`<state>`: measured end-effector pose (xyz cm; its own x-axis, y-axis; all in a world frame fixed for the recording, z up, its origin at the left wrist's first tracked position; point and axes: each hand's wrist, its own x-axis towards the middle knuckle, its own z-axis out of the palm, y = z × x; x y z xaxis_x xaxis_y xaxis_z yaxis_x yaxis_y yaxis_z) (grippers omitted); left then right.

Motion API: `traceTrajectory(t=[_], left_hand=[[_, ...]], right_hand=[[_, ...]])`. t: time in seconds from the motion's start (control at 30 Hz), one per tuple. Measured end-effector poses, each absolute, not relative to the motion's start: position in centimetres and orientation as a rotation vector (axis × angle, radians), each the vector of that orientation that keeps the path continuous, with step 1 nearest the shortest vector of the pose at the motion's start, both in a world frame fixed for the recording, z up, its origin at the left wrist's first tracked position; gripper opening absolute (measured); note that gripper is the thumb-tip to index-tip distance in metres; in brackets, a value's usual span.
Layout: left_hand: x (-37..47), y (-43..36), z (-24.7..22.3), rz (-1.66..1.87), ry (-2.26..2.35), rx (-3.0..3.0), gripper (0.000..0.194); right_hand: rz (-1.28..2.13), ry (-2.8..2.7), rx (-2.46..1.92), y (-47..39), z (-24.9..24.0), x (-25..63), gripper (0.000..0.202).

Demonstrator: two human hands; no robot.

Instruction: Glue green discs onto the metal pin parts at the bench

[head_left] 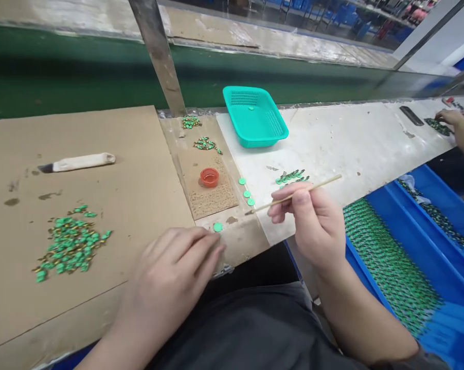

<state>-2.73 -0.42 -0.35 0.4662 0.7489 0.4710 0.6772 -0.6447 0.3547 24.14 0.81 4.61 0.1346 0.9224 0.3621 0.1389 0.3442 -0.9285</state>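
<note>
My right hand (313,221) grips a thin wooden-handled brush (293,197), its dark tip pointing left and down, close to a short row of green discs (247,194) on the bench. Fingers curled and drawn together, my left hand (178,267) is low over the bench edge. One green disc (217,226) lies just beyond its fingertips. Whatever those fingers may pinch is hidden and slightly blurred. Ahead of both hands, a small red cup (209,177) stands on a speckled brown board (212,201). Small green-and-gold pieces (72,241) are heaped to the left.
A turquoise basket (265,141) with a small green piece inside stands behind. More pieces (291,176) lie beyond my right hand. A white-handled tool (84,162) rests on cardboard (139,154). Blue bins (448,324) flank my right side; another person's hand (463,128) is at far right.
</note>
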Motion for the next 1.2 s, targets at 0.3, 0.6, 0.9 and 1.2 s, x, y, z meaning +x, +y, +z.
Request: traceTrajectory(t=[0.3, 0.6, 0.9, 1.2], left_hand=[[-1.4, 0.8, 0.1, 0.827, 1.343, 2.533, 0.021], [-2.6, 0.4, -0.2, 0.872, 1.400, 2.440, 0.019], [-4.0, -1.5, -1.7, 0.881, 1.219, 2.674, 0.038], [-2.8, -2.3, -3.2, 1.117, 1.236, 2.653, 0.030]], right_hand=[[0.753, -1.423, -1.157, 4.9, 4.5, 22.3, 0.022], [0.834, -1.363, -1.107, 6.8, 4.7, 22.1, 0.019], [0.769, -1.522, -1.145, 11.5, 4.6, 19.9, 0.020], [0.438, -1.830, -0.997, 11.5, 2.6, 19.0, 0.033]])
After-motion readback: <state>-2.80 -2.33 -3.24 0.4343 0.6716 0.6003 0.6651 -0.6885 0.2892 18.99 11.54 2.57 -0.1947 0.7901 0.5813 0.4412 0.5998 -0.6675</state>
